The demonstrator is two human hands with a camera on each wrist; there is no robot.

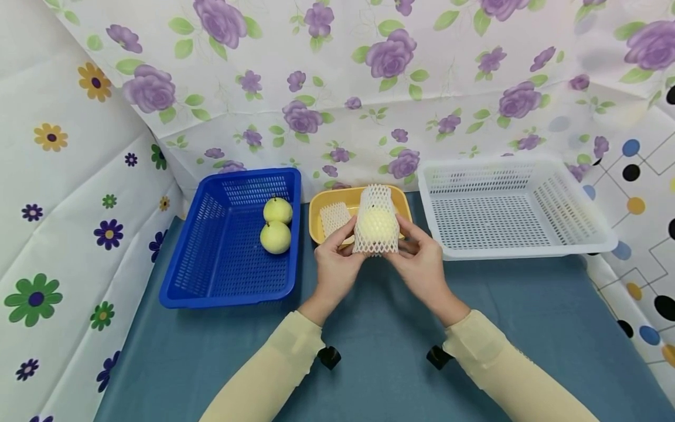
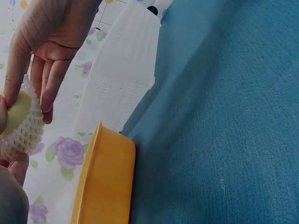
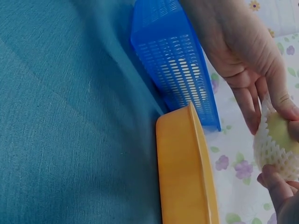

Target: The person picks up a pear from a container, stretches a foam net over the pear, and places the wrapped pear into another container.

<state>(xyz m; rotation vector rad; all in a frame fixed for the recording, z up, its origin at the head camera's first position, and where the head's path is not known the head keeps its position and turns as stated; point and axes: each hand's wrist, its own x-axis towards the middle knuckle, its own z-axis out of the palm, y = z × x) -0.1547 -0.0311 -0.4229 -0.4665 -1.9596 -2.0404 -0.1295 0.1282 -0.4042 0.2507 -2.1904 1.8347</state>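
Both hands hold a pale yellow-green pear [image 1: 378, 227] inside a white foam net sleeve [image 1: 376, 196], raised over the front of a yellow tray [image 1: 314, 225]. My left hand [image 1: 336, 258] grips the sleeve's left side, and my right hand [image 1: 420, 261] grips its right side, thumbs toward the camera. The net's upper end stands up past the fruit. Bare pear skin [image 2: 18, 114] shows at the sleeve's opening in the left wrist view. Inside the tray lies another white foam net [image 1: 334, 218], partly covered by the left hand.
Left of the tray, a blue basket [image 1: 181, 258] contains two pears [image 1: 276, 237]. A white basket [image 1: 527, 252] stands on the right. Blue-green cloth [image 1: 385, 363] covers the table, with flowered sheets [image 1: 348, 129] behind and at the left.
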